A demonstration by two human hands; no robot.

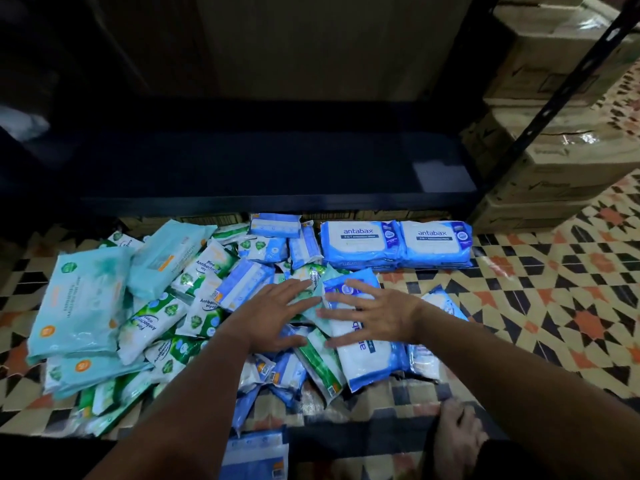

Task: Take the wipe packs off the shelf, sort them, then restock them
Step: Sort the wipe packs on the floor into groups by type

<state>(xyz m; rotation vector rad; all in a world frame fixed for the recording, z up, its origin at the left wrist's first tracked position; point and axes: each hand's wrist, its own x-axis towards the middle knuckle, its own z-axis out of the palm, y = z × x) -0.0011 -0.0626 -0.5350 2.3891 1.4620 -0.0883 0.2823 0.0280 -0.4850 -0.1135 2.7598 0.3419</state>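
Head view: both hands flat, fingers spread, gripping nothing. Left hand (273, 315) rests on the mixed pile of wipe packs (194, 299) on the patterned floor (554, 306); right hand (374, 311) presses a blue antabax pack (367, 355). Two antabax stacks (396, 244) sit side by side, touching, just below the dark shelf (277, 168).

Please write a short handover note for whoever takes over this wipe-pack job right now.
Left hand: open, fingers spread, resting on the mixed pile on the floor.
Right hand: open, flat on a blue antabax pack.
Shelf: no packs visible on it, so unloading looks done.
Two antabax packs lie side by side near the shelf.
Left: finish sorting, then restock.
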